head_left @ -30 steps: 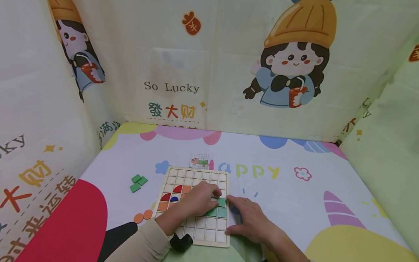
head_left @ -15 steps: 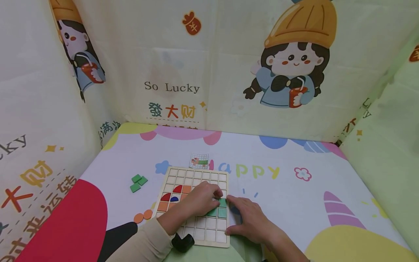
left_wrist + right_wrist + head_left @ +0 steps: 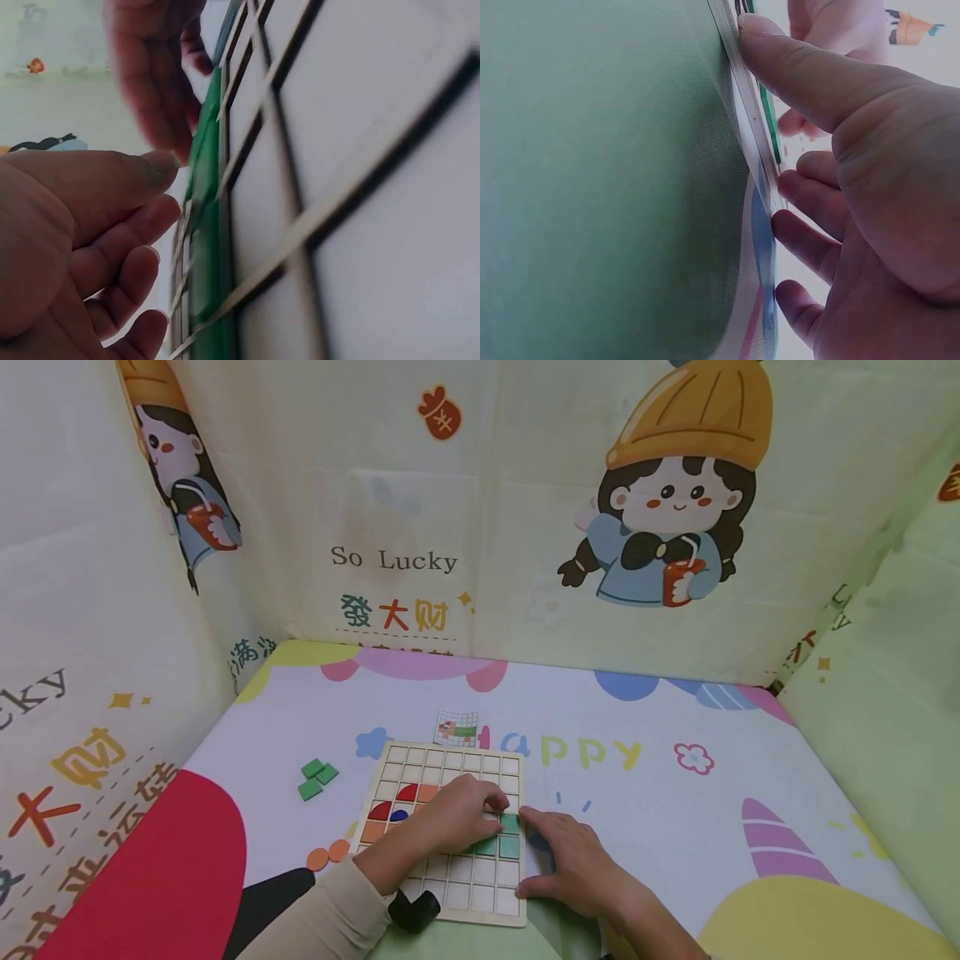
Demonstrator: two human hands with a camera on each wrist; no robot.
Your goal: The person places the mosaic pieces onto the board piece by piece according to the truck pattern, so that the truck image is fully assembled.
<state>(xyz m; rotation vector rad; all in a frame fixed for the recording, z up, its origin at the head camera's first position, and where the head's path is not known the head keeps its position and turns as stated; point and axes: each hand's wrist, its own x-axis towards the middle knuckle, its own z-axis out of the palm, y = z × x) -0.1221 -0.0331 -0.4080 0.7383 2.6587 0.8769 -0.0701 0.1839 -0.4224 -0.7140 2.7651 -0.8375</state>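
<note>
A pale wooden grid board (image 3: 471, 917) lies in front of me in the head view, holding red, orange, blue and green pieces. Over its right half, my left hand (image 3: 459, 814) is bent, thumb and forefinger tips by the green tiles (image 3: 509, 847). In the left wrist view its thumb (image 3: 142, 169) touches or almost touches a green tile (image 3: 204, 172); a pinch cannot be made out. My right hand (image 3: 573, 864) rests along the board's right edge, its thumb (image 3: 795, 67) against the rim in the right wrist view. The left forearm hides part of the grid.
Several loose green tiles (image 3: 318, 779) lie left of the board, with orange discs (image 3: 318, 859) nearer to me. A small picture card (image 3: 457, 728) shows a coloured grid pattern behind the board. Printed cloth walls (image 3: 517, 568) enclose the back and sides of the table.
Both hands stay nearly in place. My left thumb and wrist shift very slightly by the green tiles; the board and loose pieces keep their places.
</note>
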